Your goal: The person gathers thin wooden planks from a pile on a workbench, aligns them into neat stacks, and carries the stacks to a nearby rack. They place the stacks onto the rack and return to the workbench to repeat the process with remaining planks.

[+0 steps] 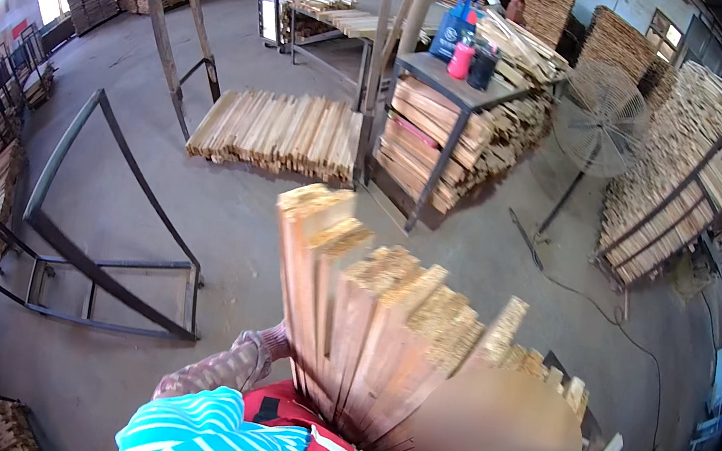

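Observation:
A big bundle of wooden slats (375, 313) leans against my front, its uneven ends pointing away from me. My left hand (277, 341), in a pale knitted glove, is closed against the left side of the bundle. Its fingertips are hidden by the wood. A blurred round patch covers the lower right part of the bundle. My right hand does not show; a small pale patch at the lower edge could be part of that arm, but I cannot tell. A red apron and a striped blue sleeve show below the wood.
A black metal frame (114, 267) stands on the left. Ahead lies a low row of slats (282, 130). Beside it, a small table (437, 72) bears a blue bag and bottles. A fan (603, 117) and its floor cable (643, 351) are at the right, near a tall slat stack (673, 162).

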Action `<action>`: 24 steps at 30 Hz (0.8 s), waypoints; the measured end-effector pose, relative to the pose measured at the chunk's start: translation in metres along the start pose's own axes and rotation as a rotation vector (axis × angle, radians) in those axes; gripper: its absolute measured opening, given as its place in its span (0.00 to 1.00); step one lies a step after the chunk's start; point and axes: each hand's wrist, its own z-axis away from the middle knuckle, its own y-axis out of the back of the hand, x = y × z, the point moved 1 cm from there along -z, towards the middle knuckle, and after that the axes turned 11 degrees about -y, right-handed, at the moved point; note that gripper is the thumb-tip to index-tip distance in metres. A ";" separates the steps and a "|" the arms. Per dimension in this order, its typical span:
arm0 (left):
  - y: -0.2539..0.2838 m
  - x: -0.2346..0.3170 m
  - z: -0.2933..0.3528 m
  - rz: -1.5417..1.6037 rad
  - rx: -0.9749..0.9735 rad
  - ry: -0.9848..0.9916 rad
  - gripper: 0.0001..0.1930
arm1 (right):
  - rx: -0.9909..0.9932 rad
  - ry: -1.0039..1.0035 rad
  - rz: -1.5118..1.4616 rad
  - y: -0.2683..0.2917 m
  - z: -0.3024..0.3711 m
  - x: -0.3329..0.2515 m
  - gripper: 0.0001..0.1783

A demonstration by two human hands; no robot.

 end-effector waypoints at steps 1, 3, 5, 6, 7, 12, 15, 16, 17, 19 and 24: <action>0.012 0.014 -0.019 0.017 0.025 -0.020 0.38 | -0.037 0.018 0.022 -0.019 -0.024 -0.021 0.35; 0.032 0.046 -0.057 0.045 0.063 -0.066 0.37 | -0.130 0.075 0.068 -0.052 -0.072 -0.065 0.36; 0.052 0.083 -0.091 0.032 0.125 -0.109 0.37 | -0.246 0.097 0.099 -0.095 -0.116 -0.102 0.37; 0.063 0.102 -0.106 0.042 0.152 -0.136 0.37 | -0.303 0.121 0.122 -0.118 -0.136 -0.124 0.38; 0.075 0.119 -0.118 0.042 0.183 -0.168 0.37 | -0.370 0.149 0.149 -0.138 -0.153 -0.141 0.38; 0.154 0.183 -0.154 0.083 0.392 -0.304 0.37 | -0.639 0.339 0.322 -0.258 -0.257 -0.240 0.45; 0.201 0.207 -0.165 0.108 0.536 -0.366 0.37 | -0.704 0.564 0.198 -0.342 -0.307 -0.300 0.43; 0.215 0.217 -0.171 0.117 0.586 -0.385 0.37 | -0.815 0.501 0.181 -0.372 -0.324 -0.320 0.43; 0.225 0.229 -0.177 0.122 0.636 -0.400 0.37 | -0.933 0.430 0.163 -0.401 -0.339 -0.342 0.42; 0.245 0.259 -0.192 0.122 0.712 -0.440 0.37 | -1.125 0.344 0.067 -0.463 -0.382 -0.368 0.40; 0.298 0.323 -0.240 0.139 0.872 -0.494 0.37 | -1.171 0.489 0.181 -0.599 -0.451 -0.451 0.38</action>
